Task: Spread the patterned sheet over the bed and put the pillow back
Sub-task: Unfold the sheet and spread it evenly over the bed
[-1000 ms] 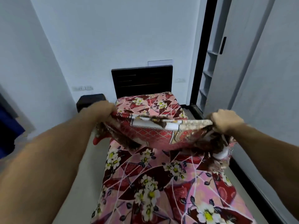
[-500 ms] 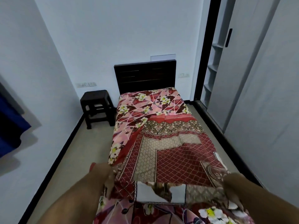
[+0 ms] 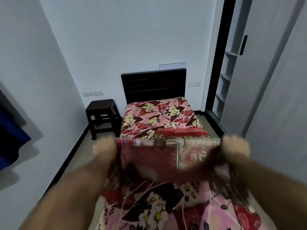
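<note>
Grips the sheet (image 3: 149,160) by its top edge: left hand (image 3: 104,148) fisted round the left corner, right hand (image 3: 235,148) fisted round the right corner. Both blurred, so cannot tell how the single fingers lie. Stretches flat and taut between the two fists, raised above the middle of the bed (image 3: 123,130), lower part sagging toward the foot end. Soft cloth, red diamond lattice with beige bands and a pale flower panel near the right hand. Underneath, a smooth floral cover (image 3: 159,117), pink and dark red with white blossoms, reaching from the head edge to the foot. Dark slatted headboard (image 3: 152,85) against the far wall. Beside the bed's left head corner, a dark square stool (image 3: 101,110), just apart from the bed. Along the left edge, a wide strip of bare floor (image 3: 79,155). Along the right edge, a thinner strip before the pale wardrobe (image 3: 240,97).
</note>
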The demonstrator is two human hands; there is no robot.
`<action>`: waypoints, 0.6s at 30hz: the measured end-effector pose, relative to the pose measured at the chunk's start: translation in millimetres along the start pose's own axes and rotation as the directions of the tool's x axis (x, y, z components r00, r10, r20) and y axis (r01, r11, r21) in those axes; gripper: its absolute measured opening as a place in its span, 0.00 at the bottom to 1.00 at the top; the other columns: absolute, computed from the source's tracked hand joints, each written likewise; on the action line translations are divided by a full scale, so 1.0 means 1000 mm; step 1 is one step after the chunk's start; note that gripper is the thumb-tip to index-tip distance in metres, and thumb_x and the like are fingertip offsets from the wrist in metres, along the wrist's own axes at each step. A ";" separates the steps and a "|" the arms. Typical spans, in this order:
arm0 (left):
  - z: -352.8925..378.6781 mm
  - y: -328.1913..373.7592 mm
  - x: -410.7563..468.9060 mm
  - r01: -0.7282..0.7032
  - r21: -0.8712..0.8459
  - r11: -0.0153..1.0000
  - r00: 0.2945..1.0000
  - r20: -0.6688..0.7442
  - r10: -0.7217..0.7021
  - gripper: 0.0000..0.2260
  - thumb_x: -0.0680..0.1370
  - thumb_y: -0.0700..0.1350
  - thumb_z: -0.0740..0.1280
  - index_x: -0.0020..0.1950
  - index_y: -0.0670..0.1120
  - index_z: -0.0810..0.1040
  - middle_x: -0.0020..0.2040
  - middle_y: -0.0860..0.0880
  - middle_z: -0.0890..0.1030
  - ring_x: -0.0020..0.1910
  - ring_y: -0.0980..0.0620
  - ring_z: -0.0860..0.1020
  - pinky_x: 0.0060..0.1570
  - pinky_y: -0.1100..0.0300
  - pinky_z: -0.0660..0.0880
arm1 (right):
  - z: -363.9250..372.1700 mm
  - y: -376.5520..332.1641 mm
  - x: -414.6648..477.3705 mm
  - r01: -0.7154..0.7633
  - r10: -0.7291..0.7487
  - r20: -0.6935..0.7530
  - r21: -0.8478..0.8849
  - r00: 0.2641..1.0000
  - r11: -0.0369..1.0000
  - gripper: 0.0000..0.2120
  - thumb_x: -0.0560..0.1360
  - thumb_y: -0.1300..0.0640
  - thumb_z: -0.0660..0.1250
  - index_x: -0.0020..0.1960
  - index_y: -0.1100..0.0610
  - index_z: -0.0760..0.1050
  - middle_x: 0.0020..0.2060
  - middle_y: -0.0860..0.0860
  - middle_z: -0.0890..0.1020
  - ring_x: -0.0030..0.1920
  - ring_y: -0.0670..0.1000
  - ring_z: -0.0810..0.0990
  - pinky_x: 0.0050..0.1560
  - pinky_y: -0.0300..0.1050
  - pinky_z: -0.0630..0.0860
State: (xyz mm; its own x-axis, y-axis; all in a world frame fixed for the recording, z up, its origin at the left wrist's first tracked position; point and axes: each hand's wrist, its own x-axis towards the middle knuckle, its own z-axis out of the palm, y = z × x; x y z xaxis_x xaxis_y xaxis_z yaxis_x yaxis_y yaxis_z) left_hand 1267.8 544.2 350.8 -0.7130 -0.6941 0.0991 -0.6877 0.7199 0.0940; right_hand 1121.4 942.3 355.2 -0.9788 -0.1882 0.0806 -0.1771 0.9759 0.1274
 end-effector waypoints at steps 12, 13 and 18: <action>-0.291 0.046 0.076 -0.208 -0.339 0.918 0.581 -0.797 -0.163 0.18 0.81 0.45 0.53 0.66 0.57 0.75 0.61 0.41 0.76 0.58 0.37 0.77 0.54 0.45 0.73 | -0.217 0.058 0.053 0.001 0.278 -0.721 0.360 0.634 0.933 0.16 0.78 0.65 0.58 0.63 0.54 0.73 0.54 0.65 0.76 0.50 0.71 0.79 0.48 0.61 0.73; -0.297 0.039 0.077 -0.217 -0.288 0.933 0.565 -0.816 -0.120 0.18 0.80 0.44 0.54 0.66 0.57 0.74 0.60 0.41 0.76 0.57 0.36 0.77 0.53 0.45 0.73 | -0.218 0.062 0.047 0.012 0.256 -0.725 0.342 0.640 0.940 0.16 0.77 0.64 0.59 0.63 0.54 0.73 0.53 0.65 0.76 0.49 0.71 0.79 0.48 0.61 0.72; -0.309 -0.006 0.078 -0.351 -0.043 0.935 0.495 -0.857 0.146 0.17 0.77 0.49 0.61 0.65 0.56 0.75 0.51 0.44 0.75 0.48 0.36 0.77 0.41 0.46 0.73 | -0.209 0.067 0.017 0.041 0.168 -0.734 0.257 0.658 0.966 0.16 0.77 0.63 0.61 0.64 0.53 0.75 0.51 0.63 0.78 0.44 0.70 0.80 0.41 0.56 0.71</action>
State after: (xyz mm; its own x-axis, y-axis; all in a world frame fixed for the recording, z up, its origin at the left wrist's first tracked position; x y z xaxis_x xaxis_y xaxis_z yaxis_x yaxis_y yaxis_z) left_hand 1259.1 486.3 664.0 -0.3364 -0.2373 0.9113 -0.3872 0.9170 0.0958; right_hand 1114.4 981.3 571.7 -0.5984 -0.0414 0.8001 -0.2376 0.9629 -0.1279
